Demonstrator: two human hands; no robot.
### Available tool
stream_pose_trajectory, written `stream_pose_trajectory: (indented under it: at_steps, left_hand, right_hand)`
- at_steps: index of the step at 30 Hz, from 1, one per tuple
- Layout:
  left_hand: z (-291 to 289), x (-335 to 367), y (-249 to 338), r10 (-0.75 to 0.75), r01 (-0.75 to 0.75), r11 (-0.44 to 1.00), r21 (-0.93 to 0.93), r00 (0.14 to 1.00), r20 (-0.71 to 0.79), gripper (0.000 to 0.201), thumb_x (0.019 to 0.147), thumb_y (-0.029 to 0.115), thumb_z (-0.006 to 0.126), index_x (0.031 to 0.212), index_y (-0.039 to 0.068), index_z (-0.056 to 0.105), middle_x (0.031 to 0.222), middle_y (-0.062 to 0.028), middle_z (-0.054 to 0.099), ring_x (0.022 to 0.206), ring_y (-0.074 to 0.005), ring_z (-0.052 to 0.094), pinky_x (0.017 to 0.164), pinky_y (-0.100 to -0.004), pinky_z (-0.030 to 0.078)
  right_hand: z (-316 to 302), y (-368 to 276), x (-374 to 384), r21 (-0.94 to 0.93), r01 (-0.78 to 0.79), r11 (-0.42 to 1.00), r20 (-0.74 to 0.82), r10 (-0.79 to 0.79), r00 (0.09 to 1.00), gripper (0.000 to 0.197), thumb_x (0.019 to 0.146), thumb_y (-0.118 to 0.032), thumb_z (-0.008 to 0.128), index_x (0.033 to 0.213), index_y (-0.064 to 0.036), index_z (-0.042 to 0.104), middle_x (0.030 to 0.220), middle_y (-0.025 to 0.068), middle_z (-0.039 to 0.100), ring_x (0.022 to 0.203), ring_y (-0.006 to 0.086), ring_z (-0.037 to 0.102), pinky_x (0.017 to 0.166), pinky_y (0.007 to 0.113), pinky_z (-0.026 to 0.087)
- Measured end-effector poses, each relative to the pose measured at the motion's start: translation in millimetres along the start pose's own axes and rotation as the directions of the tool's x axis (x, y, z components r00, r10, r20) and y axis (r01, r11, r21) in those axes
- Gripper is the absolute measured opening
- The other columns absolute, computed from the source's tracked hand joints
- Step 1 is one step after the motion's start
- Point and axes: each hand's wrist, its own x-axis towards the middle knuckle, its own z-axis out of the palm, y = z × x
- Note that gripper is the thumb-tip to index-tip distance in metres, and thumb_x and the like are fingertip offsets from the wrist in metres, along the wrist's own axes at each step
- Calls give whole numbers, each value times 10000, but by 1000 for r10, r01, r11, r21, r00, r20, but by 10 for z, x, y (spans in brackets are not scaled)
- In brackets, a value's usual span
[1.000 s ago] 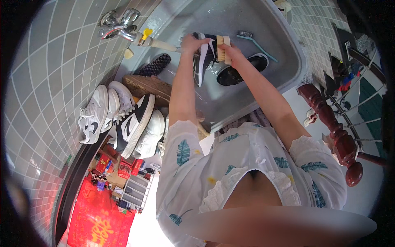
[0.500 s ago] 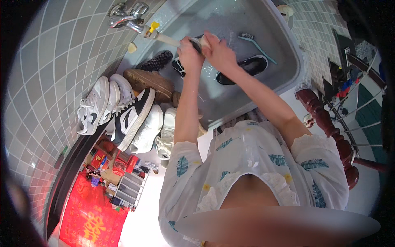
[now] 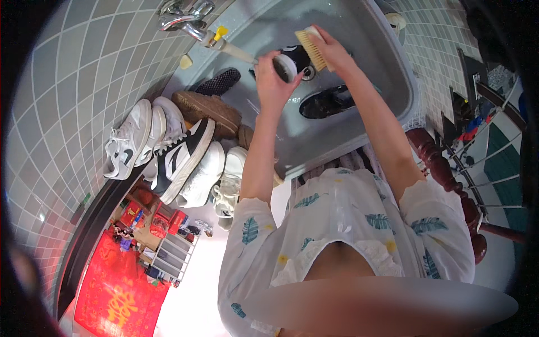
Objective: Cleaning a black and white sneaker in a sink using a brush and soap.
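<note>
Over the grey sink (image 3: 314, 143), my left hand (image 3: 273, 84) grips a black-and-white shoe (image 3: 300, 56) by its opening, fingers wrapped round the collar. A pale hose (image 3: 241, 53) from the tap reaches the back of that hand. My right hand (image 3: 332, 50) is closed round a scrubbing brush (image 3: 312, 48), its pale bristles turned toward the shoe; I cannot tell whether they touch. A second black shoe (image 3: 324, 103) lies in the sink below, its right end hidden by my right forearm. Only a bit of a teal handle (image 3: 377, 89) shows past that arm.
The chrome tap (image 3: 185, 22) with a yellow clip (image 3: 221, 32) is at upper left. Beside the sink's left edge are brown shoes (image 3: 208, 112), a dark mesh shoe (image 3: 219, 82) and several white sneakers (image 3: 202, 177). A dark red wooden post (image 3: 438, 163) stands at right.
My right hand has moved up and right, off the shoe, bringing the brush into clear view. The held shoe has turned so its opening shows. The view has shifted slightly.
</note>
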Motion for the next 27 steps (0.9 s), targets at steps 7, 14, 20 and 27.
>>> stream_pose_trajectory:
  at_steps: [7, 14, 20, 27]
  left_hand:
    - [-163, -25, -281, 1, 7, 950, -312, 1000, 26, 713, 598, 35, 824, 1204, 93, 452, 1337, -146, 430, 1251, -290, 420, 1019, -400, 359]
    - [122, -438, -649, -576, 378, -140, -915, 720, 386, 416, 868, 182, 554, 1267, 105, 466, 1282, -105, 469, 1112, -245, 530, 959, -385, 406]
    - [429, -527, -905, -603, 387, -535, -751, 448, 660, 490, 853, 309, 610, 1260, 104, 429, 1181, -131, 544, 1059, -303, 551, 881, -494, 458]
    - [394, -393, -733, -839, 295, -16, -955, 515, 173, 574, 768, 32, 696, 1220, 100, 348, 1104, -101, 528, 930, -229, 569, 783, -361, 497]
  right_hand:
    - [-16, -266, -493, 643, 127, 755, 35, -194, 980, 789, 737, -192, 744, 1409, -153, 331, 1200, 55, 534, 1065, 170, 531, 862, 291, 455]
    - [635, 22, -646, 626, 160, 763, -128, -102, 987, 864, 705, -18, 713, 1433, -157, 270, 1263, 71, 482, 1088, 169, 499, 909, 308, 432]
    - [763, 149, -560, 103, 286, 953, -99, -276, 956, 788, 768, -197, 697, 1428, -178, 268, 1231, 129, 490, 1084, 290, 532, 882, 366, 459]
    - [885, -387, -594, -571, 338, 748, -26, -428, 903, 570, 841, -260, 562, 1369, -296, 351, 1071, 194, 497, 873, 396, 588, 687, 458, 513]
